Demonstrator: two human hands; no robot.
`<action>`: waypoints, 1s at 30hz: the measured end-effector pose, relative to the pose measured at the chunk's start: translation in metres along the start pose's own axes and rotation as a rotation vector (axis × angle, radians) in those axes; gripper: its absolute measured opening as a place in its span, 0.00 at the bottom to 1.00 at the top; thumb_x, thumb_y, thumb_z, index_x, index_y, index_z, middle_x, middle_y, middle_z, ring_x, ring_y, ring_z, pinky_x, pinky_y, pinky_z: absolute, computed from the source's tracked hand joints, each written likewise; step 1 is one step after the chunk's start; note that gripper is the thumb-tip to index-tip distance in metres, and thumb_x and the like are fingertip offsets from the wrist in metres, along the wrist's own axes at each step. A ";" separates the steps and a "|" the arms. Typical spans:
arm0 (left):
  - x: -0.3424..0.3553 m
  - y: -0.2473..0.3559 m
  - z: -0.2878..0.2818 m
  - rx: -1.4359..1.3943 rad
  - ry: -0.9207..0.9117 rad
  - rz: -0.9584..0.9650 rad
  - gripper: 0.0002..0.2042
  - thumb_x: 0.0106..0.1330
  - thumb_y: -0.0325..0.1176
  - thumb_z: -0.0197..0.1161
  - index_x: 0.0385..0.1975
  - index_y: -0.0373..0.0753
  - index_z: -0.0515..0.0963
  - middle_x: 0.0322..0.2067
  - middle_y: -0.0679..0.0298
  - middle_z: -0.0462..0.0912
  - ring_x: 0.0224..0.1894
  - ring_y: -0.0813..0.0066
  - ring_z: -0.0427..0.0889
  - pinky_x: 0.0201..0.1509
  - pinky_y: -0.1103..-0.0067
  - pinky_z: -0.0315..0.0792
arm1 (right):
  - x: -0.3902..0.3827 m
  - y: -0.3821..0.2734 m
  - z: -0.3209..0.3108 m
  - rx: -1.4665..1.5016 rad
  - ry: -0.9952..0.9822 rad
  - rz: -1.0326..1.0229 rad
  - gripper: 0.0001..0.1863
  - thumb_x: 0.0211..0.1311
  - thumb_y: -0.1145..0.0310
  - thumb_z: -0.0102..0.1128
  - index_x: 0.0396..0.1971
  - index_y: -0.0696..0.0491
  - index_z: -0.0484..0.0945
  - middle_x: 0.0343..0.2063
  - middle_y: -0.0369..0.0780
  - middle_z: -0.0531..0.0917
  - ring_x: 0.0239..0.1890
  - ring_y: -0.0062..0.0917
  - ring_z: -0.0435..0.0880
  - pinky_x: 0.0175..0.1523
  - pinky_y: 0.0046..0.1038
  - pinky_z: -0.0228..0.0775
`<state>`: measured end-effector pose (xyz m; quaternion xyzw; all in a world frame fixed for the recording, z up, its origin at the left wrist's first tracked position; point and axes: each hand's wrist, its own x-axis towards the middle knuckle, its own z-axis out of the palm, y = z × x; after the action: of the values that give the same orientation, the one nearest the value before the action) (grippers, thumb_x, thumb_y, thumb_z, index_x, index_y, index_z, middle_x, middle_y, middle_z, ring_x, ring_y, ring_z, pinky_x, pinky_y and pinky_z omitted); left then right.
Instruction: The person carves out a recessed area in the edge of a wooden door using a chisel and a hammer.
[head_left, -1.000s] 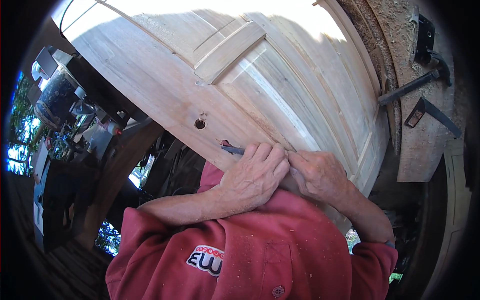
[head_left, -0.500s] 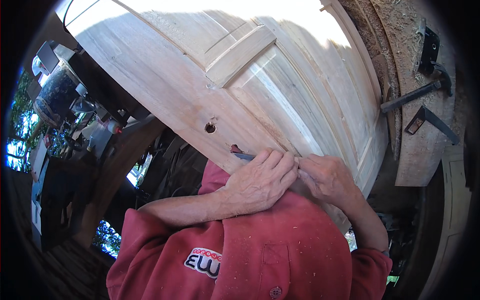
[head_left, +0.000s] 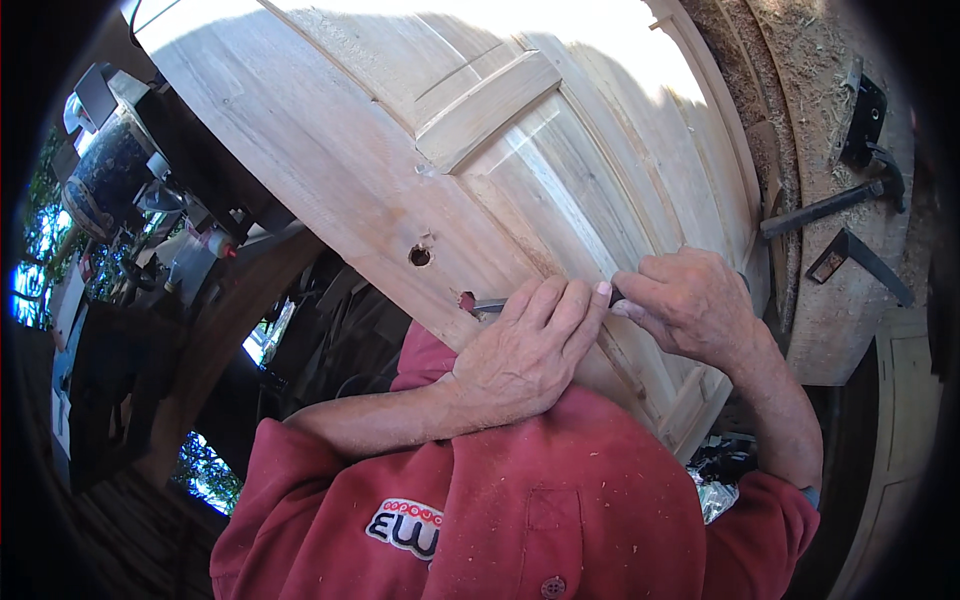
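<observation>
A pale wooden panelled door (head_left: pixel 350 180) lies in front of me, against my body. A chisel (head_left: pixel 489 305) lies low across it, its narrow metal blade reaching left to a small rough-edged hole (head_left: pixel 467 301). My left hand (head_left: pixel 525 345) rests over the blade, fingers together and pressing it toward the wood. My right hand (head_left: pixel 690 295) is closed around the chisel's other end, with the handle mostly hidden in the fist. Beyond the small hole is a round hole (head_left: pixel 420 256) cut through the door's edge board.
On the right, a hammer (head_left: pixel 825 208), a black metal piece (head_left: pixel 864 122) and an angled dark tool (head_left: pixel 862 264) lie on a board (head_left: pixel 830 340) strewn with shavings. At left are a dark blue cylindrical machine (head_left: pixel 105 185) and a red-capped bottle (head_left: pixel 220 243).
My right hand has moved right and away from me, turning its wrist. The chisel blade has swung to lie flatter, while my left hand stays on it.
</observation>
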<state>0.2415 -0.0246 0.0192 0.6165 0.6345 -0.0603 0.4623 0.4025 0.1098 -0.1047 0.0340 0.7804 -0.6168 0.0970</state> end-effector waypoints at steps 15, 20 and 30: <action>0.001 -0.005 0.003 0.016 0.013 -0.054 0.30 0.61 0.28 0.56 0.63 0.19 0.64 0.53 0.42 0.69 0.49 0.50 0.73 0.55 0.62 0.70 | 0.020 0.016 -0.003 0.067 -0.124 -0.093 0.11 0.59 0.62 0.66 0.36 0.52 0.77 0.23 0.38 0.75 0.29 0.36 0.81 0.33 0.38 0.71; -0.001 -0.004 0.006 0.020 0.005 -0.046 0.29 0.61 0.28 0.57 0.62 0.19 0.65 0.53 0.42 0.70 0.50 0.50 0.73 0.55 0.62 0.70 | 0.022 0.018 0.007 0.063 -0.085 -0.115 0.13 0.64 0.56 0.62 0.33 0.51 0.75 0.23 0.38 0.77 0.27 0.36 0.83 0.32 0.38 0.74; -0.007 -0.004 0.012 0.015 0.031 -0.017 0.28 0.56 0.29 0.58 0.56 0.19 0.71 0.47 0.47 0.74 0.44 0.55 0.75 0.49 0.65 0.70 | -0.002 -0.017 0.033 0.186 -0.019 0.043 0.12 0.65 0.60 0.61 0.33 0.54 0.75 0.24 0.40 0.79 0.27 0.37 0.83 0.31 0.38 0.74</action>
<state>0.2431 -0.0386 0.0156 0.6152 0.6464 -0.0596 0.4474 0.4053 0.0735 -0.0954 0.0537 0.7178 -0.6847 0.1142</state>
